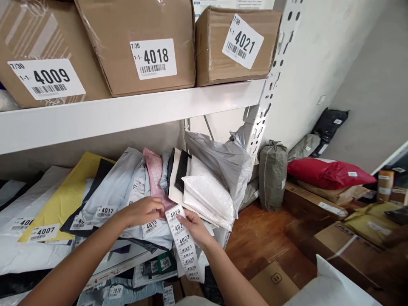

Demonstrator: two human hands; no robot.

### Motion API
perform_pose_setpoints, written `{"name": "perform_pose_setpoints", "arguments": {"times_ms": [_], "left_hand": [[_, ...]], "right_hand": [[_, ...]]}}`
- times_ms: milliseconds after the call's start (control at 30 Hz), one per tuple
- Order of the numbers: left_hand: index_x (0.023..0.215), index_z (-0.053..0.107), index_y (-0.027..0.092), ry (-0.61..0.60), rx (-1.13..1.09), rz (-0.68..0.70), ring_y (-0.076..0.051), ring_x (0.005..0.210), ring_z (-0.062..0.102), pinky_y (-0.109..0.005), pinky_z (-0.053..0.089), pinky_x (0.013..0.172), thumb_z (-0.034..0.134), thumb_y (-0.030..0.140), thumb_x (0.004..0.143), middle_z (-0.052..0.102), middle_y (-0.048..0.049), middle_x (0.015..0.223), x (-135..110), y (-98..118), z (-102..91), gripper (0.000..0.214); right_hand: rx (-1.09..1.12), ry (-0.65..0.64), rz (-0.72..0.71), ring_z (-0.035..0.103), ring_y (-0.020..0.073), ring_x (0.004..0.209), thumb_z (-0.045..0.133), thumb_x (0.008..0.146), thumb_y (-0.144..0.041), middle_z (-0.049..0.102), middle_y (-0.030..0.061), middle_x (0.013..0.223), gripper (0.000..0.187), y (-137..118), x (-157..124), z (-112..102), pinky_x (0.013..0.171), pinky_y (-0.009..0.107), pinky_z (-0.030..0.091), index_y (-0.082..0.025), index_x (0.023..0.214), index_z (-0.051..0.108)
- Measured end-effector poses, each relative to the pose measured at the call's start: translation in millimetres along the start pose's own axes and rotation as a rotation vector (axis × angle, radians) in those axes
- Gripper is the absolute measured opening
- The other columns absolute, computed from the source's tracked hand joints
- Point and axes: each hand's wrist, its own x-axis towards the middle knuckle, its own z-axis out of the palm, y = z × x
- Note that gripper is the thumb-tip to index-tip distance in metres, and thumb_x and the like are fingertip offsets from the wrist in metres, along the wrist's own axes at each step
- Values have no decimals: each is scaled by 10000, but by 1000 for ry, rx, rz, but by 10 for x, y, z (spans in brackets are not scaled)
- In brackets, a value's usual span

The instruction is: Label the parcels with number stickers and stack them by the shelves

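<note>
Label strip (pixel 185 244) between both hands — left hand (pixel 145 211), right hand (pixel 194 227).

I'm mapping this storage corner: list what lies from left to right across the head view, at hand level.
Yellow mailer → left hand → label strip → grey-green sack → red parcel.

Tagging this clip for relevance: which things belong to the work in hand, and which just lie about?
In hand: left hand, right hand, label strip, pink mailer beside them.
Lying about: box 4018, box 4021, red bag, green sack.
</note>
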Motion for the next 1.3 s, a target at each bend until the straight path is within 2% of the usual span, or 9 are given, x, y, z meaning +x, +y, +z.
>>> {"name": "perform_pose_setpoints", "arguments": {"times_ms": [167,467,633,833,933,1067,1167,1233,1300], "left_hand": [[899,578,200,103,-26,-229,-200,848,596,-316,478,735,422,389,921,596,-40,953,155,50,16,246],[852,598,160,125,244,-221,-213,816,611,-356,495,749,381,306,961,550,-86,981,237,-49,257,283],[968,628,78,163,521,-288,-259,842,628,-372,503,744,380,109,915,591,-183,1037,305,5,437,255],[945,659,95,205,679,-286,-302,947,630,-412,500,813,423,76,872,636,-165,980,296,20,538,248],[924,653,95,240,675,-261,-323,949,627,-447,487,822,426,75,866,645,-178,950,272,10,564,236],[1052,583,103,255,581,-343,-287,862,646,-399,499,737,478,114,858,626,-172,1016,313,65,464,220],[1310,426,104,312,530,-495,-215,711,652,-326,475,590,436,90,856,570,-184,1154,455,129,244,455],[1243,510,104,343,568,-505,-214,716,650,-329,468,602,379,25,836,592,-175,1108,572,143,88,435],[976,648,111,333,604,-436,-240,799,642,-366,476,694,382,2,816,629,-153,985,652,129,-23,329]], "right_hand": [[-148,0,-5,498,112,506,748,682,-564,664,-1,629,418,37,165,142,514,234,355,-162,792,710],[-268,96,-97,370,79,471,678,719,-613,574,-18,540,464,262,249,208,485,237,282,-150,696,674],[-251,220,-43,265,58,421,699,641,-679,401,-64,405,562,293,270,214,429,238,181,-188,487,473],[-139,133,48,394,79,468,778,639,-565,557,-34,528,437,319,-4,161,475,226,265,-151,662,640],[-71,168,151,383,74,437,807,637,-509,538,-41,482,406,340,-259,59,462,226,264,-156,576,615],[195,201,178,503,93,461,831,665,-398,638,-9,571,284,198,-391,-49,489,231,388,-155,680,685],[443,189,116,687,183,769,808,704,-389,739,71,879,335,26,-217,-15,729,302,538,-155,923,712],[515,173,83,692,236,940,777,731,-427,737,98,978,387,-46,-38,21,829,357,554,-154,992,698],[542,214,45,689,262,972,731,768,-468,741,91,946,358,-83,111,28,816,398,576,-175,971,693]]}}
